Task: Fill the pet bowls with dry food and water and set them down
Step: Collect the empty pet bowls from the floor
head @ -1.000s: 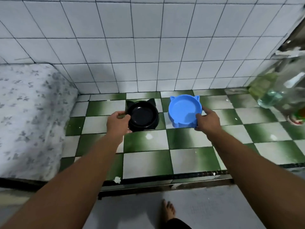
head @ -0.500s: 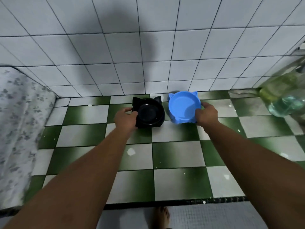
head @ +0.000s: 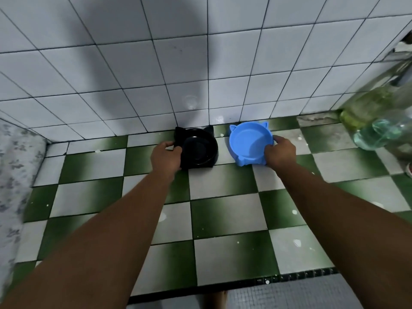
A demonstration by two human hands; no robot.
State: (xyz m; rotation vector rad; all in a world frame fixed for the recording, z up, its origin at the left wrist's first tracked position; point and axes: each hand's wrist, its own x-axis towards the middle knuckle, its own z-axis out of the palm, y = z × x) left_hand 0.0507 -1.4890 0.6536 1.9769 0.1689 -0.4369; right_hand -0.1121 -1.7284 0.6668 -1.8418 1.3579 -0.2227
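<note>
Black bowl (head: 200, 148) and blue bowl (head: 248, 141) now closer to the tiled wall (head: 200, 63).

Glossy black plastic bowl (head: 198, 148), matt blue plastic bowl (head: 248, 141), glazed floor tiles (head: 227, 219)

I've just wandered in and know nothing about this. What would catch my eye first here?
Two cat-eared bowls sit side by side at the foot of the white tiled wall, a black bowl on the left and a blue bowl on the right. The left hand grips the black bowl's edge and the right hand the blue bowl's. Below them spreads a green-and-white checkered floor.
</note>
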